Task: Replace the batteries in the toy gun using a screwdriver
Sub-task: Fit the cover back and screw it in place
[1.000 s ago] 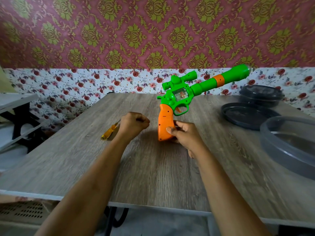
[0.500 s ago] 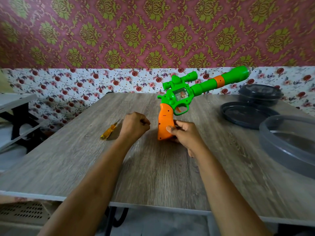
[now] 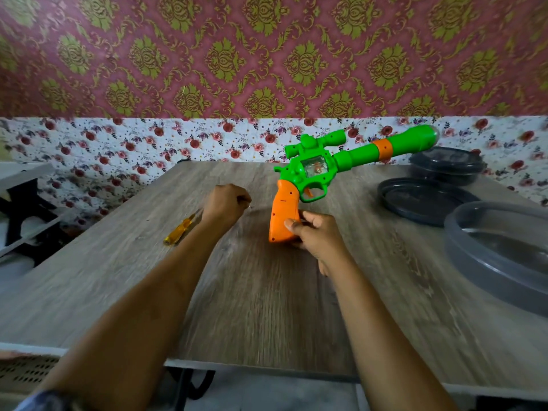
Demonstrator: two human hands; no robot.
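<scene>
gripping toy gun (image 3: 314, 170): right hand (image 3: 317, 237)

The toy gun (image 3: 314, 173) looks to be of hard plastic, smooth and glossy on the green body and on the orange grip, with a small clear window in its side. Left of the toy gun, the screwdriver (image 3: 179, 232) has a translucent yellow plastic handle, quite shiny. The table (image 3: 252, 292) under the toy gun shows a grey wood grain, matt. Right of the toy gun, the dark round lid (image 3: 415, 203) and the grey container (image 3: 489, 271) look like smooth plastic with a soft shine. Behind the toy gun, the wallpaper (image 3: 267, 54) is patterned and matt.
</scene>
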